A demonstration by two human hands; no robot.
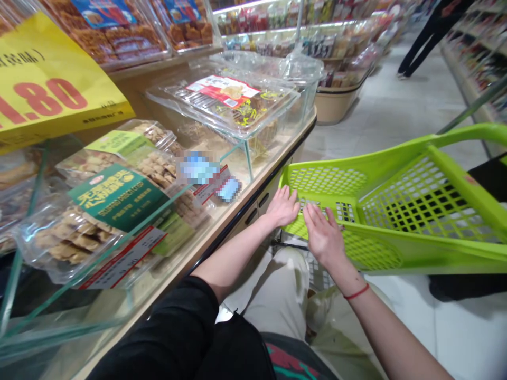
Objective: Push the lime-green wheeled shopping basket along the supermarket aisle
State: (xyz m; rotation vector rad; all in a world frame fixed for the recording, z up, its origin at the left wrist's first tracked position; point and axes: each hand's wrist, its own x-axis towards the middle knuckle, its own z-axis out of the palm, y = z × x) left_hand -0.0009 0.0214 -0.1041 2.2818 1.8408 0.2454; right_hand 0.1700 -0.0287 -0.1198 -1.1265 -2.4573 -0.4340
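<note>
My left hand (282, 207) rests palm down with its fingers spread on the near end of a lime-green perforated plastic shopping basket (396, 158). Beside it, my right hand (324, 236) lies flat on the basket's mesh, fingers apart, holding nothing. A red string bracelet (356, 291) circles my right wrist. To the left, packs of biscuits in clear plastic (71, 237) with green labels sit in a glass-sided display bin (247, 163). The bin's wooden edge (253, 192) runs just left of my left hand.
A yellow price sign (51, 79) hangs at upper left, above the bin. Another clear tray of packaged snacks (233, 100) sits behind the biscuits. Shelves of goods line a tiled aisle (380, 111), where a person in black trousers (431, 37) stands far off.
</note>
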